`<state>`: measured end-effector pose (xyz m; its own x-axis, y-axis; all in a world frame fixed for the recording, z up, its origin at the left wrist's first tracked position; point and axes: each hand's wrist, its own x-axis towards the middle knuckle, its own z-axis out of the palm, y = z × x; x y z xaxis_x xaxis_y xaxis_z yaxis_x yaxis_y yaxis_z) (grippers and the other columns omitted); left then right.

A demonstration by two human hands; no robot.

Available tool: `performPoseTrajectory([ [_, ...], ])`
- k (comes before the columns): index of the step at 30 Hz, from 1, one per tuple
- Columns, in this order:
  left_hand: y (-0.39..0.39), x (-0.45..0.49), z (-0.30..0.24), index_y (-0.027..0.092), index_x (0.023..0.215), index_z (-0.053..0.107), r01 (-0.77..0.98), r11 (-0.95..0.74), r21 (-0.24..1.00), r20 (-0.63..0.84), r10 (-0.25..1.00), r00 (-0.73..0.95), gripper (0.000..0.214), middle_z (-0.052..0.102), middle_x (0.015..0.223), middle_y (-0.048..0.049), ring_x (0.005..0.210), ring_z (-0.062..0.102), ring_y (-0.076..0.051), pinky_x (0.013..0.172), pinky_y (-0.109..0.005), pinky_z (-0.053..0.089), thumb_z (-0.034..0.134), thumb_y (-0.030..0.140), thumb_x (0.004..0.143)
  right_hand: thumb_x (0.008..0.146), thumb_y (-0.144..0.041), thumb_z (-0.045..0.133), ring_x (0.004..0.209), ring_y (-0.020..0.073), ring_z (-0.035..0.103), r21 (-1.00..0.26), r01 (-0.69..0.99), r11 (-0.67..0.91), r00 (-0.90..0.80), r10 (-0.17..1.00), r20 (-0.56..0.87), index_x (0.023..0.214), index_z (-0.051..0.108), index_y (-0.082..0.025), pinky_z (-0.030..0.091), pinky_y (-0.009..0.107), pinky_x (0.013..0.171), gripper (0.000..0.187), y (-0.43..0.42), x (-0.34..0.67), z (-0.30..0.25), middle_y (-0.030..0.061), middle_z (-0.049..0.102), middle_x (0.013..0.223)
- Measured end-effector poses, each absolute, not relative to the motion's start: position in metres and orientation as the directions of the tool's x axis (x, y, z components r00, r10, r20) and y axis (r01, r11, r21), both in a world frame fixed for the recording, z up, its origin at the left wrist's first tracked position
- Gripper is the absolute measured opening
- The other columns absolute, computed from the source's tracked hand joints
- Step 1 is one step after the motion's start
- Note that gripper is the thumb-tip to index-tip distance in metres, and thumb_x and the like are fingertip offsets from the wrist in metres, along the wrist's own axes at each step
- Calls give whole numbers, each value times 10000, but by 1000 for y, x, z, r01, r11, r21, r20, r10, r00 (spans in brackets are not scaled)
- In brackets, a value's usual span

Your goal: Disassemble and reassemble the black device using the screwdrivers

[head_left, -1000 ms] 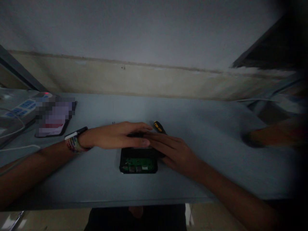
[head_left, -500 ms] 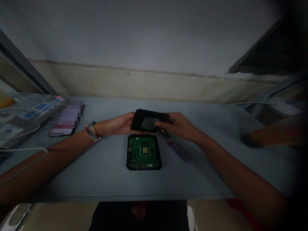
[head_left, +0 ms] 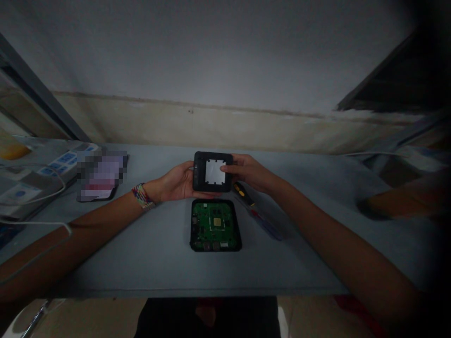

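A square black plastic cover (head_left: 200, 182) with a shiny silver plate (head_left: 215, 172) on its inner face is held up above the table, its inside toward me. My left hand (head_left: 178, 182) holds the cover's left side, with fingers reaching beneath its lower edge. From the right, my right hand (head_left: 248, 171) grips it, thumb pressed on the silver plate and the other fingers hidden behind. Just below lies the open black case (head_left: 238, 241) with a green circuit board (head_left: 207, 230) in it. A screwdriver (head_left: 245, 194) with a black-and-yellow part lies beside the case, under my right hand.
A phone (head_left: 102, 176) lies at the left by a white power strip (head_left: 65, 164) with cables. At the far right a blurred orange-brown object (head_left: 394, 199) rests on the table. A wall rises behind the table; its front edge (head_left: 176, 291) runs near my lap.
Both hands have tilted the cover up, so its silver plate now faces me fully. The view has shifted slightly; the case and screwdriver stay on the table.
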<state>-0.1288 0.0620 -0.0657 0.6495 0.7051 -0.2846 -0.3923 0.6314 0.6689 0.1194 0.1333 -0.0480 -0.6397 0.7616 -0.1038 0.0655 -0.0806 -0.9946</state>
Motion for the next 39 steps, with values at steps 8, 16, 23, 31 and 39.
performPoseTrajectory([
  [8,61,-128,-65,92,1347,661,-395,605,692,-346,757,554,463,800,1250,-158,1136,780,-298,1115,-452,577,440,396,1077,705,-362,962,763,185,740,-989,32,-141,-609,782,-132,1083,794,-177,612,291,649,453,133,115,-49,70,817,940],
  [16,59,-125,-60,112,1300,675,-462,596,657,-381,791,478,400,804,1171,-176,1081,782,-261,1022,-457,640,398,343,1126,725,-336,946,726,180,735,-987,22,-156,-567,812,-141,1066,788,-175,624,286,623,409,133,118,-53,68,815,910],
  [23,59,-128,-63,49,1292,679,-427,618,660,-391,769,506,502,797,1205,-212,1084,790,-286,1071,-447,610,409,437,1122,714,-312,957,758,181,741,-977,-6,-213,-574,801,-171,1048,803,-165,626,304,691,397,131,117,-57,64,821,906],
  [31,64,-134,-67,20,1221,716,-397,613,683,-321,740,591,609,768,1287,-267,1202,766,-320,1104,-421,561,367,502,1090,741,-235,868,732,172,704,-913,-205,-353,-476,851,-223,917,736,-203,600,301,690,223,155,140,-49,15,779,822],
  [39,62,-127,-42,162,1127,730,257,24,966,-120,923,366,292,740,982,-78,601,545,-120,555,-268,424,622,378,963,714,-204,736,533,114,371,-830,-444,-338,-436,891,-130,684,466,-241,381,265,485,274,183,170,-64,-38,444,594],
])
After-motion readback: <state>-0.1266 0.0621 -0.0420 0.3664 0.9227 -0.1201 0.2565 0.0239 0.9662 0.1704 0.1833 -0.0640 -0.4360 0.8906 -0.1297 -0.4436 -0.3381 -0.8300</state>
